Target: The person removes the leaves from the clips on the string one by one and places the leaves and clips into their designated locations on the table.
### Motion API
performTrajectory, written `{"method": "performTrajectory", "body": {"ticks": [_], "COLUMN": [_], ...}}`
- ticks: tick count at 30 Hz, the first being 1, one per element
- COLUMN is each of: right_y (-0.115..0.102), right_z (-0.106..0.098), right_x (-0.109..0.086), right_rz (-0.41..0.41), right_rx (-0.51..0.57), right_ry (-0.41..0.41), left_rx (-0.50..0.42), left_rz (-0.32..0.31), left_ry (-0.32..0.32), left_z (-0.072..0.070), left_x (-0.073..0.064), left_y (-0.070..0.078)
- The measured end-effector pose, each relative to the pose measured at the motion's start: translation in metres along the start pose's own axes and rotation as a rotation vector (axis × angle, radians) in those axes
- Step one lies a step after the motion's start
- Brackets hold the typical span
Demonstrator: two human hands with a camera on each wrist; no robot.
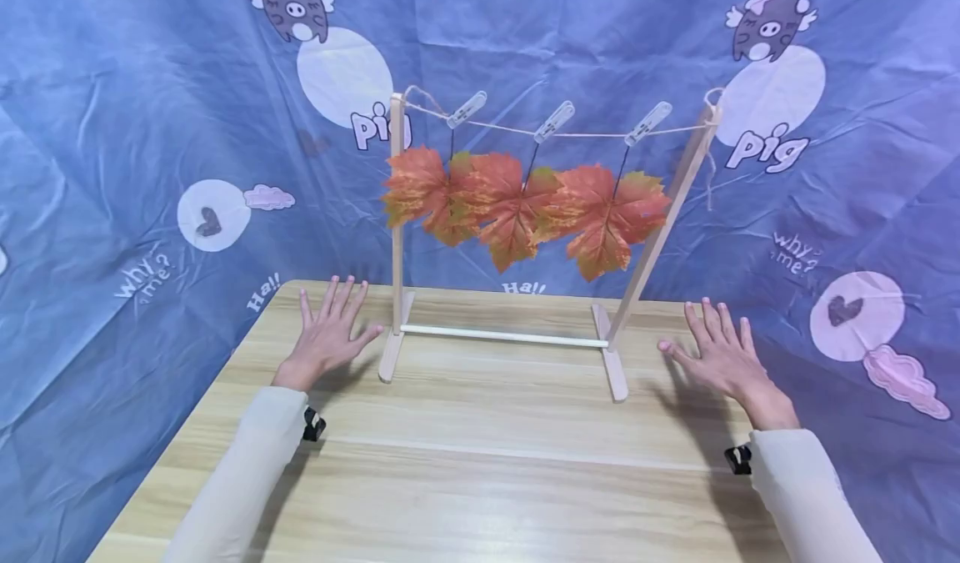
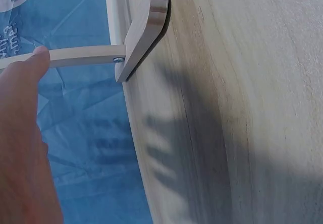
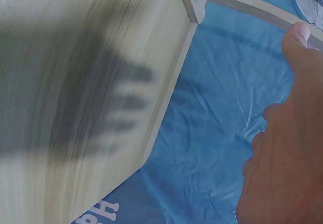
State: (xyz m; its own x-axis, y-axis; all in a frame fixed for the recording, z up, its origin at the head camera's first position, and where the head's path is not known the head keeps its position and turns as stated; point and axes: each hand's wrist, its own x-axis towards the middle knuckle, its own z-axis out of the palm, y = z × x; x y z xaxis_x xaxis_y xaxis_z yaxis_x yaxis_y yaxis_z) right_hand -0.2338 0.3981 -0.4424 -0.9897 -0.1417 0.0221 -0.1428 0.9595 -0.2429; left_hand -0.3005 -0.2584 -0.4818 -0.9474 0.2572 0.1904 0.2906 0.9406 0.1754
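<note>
A wooden frame with two posts (image 1: 397,254) stands near the table's back edge, and a string (image 1: 592,135) runs between the post tops. Three clear clothespins (image 1: 555,121) on the string hold orange-red maple leaves (image 1: 517,204) by their stems, side by side and overlapping. To the left of the frame my left hand (image 1: 330,335) is spread over the table with nothing in it. My right hand (image 1: 726,359) is likewise spread and holds nothing, to the right of the frame. Both hands cast shadows on the wood, and in the wrist views each thumb (image 2: 41,57) overlaps a post.
The pale wooden table (image 1: 480,496) ends just behind the frame. A blue cloth (image 1: 150,71) with printed pigs hangs behind and at both sides. A white rod (image 1: 502,334) joins the frame's two feet (image 1: 613,371) low over the table.
</note>
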Motion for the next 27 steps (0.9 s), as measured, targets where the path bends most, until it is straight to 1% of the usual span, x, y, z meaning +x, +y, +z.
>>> {"method": "performTrajectory", "body": {"ticks": [4,7,11,15,18,23,25,27], "right_y": [0.0,0.0,-0.005,-0.018,-0.03,-0.049,-0.055,-0.061], "right_z": [0.0,-0.001,-0.003,-0.005,-0.011,-0.023,-0.028,-0.033], "right_x": [0.001,0.002,0.004,0.004,0.005,0.005,0.005,0.006], "right_rz": [-0.004,-0.02,-0.044,-0.044,-0.051,-0.096,-0.113,-0.121], "right_rx": [0.011,0.018,0.022,0.064,0.083,0.047,0.037,0.03], "right_ry": [0.002,0.047,0.169,0.274,0.329,0.43,0.457,0.464], "left_rx": [-0.005,-0.005,-0.009,-0.033,-0.058,-0.068,-0.067,-0.068], "left_rz": [0.002,0.018,0.049,0.071,0.096,0.166,0.19,0.208], "left_ry": [0.017,0.045,0.082,0.124,0.208,0.395,0.449,0.484], "left_z": [-0.001,-0.004,-0.013,-0.022,-0.026,-0.032,-0.035,-0.038], "left_x": [0.002,0.004,0.005,0.004,0.004,0.008,0.009,0.011], "left_y": [0.0,0.002,0.006,0.011,0.015,0.023,0.027,0.031]}}
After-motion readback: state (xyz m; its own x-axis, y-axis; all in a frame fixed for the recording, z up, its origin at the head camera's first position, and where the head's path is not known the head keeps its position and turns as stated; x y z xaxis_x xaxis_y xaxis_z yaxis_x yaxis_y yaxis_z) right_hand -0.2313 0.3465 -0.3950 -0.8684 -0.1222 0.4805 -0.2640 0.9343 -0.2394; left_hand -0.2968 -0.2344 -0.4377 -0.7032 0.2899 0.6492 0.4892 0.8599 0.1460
